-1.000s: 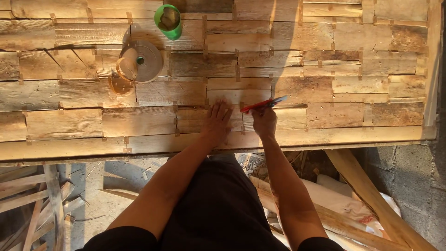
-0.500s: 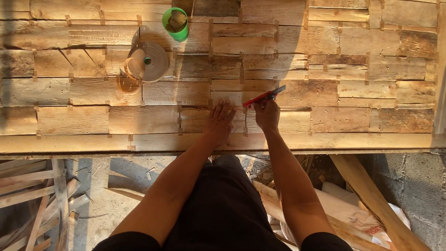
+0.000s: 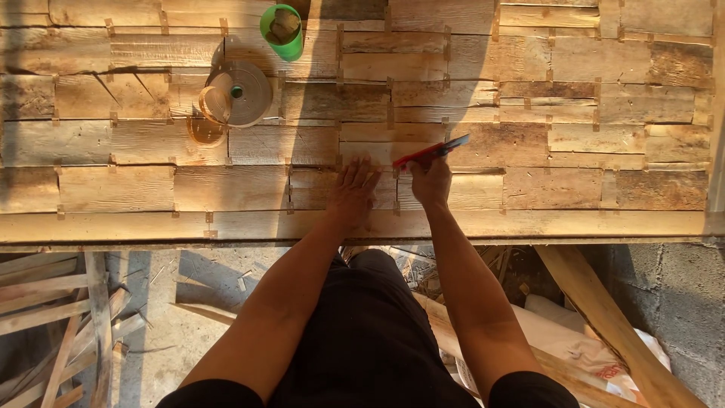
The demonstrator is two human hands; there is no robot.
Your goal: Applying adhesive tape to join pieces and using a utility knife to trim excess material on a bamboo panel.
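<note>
A wide panel of rough wooden strips [image 3: 529,136], laid like brickwork, fills the upper half of the head view. My left hand [image 3: 353,190] lies flat, fingers spread, on a short strip near the panel's front edge. Just to its right, my right hand [image 3: 430,181] grips a red pencil [image 3: 430,152] with a blue end, its tip down at a joint between strips. Both forearms reach up from the bottom of the view.
A green cup [image 3: 282,32] with something inside stands at the top. A round roll of tape [image 3: 240,92] and a small jar [image 3: 205,128] sit left of centre. Below the panel's edge lie loose wooden slats [image 3: 68,317], a slanting plank [image 3: 612,325] and a sack [image 3: 574,347].
The view has drifted slightly, so the panel sits a little lower and to the left. My hands stay at the same spot, the pencil barely shifting.
</note>
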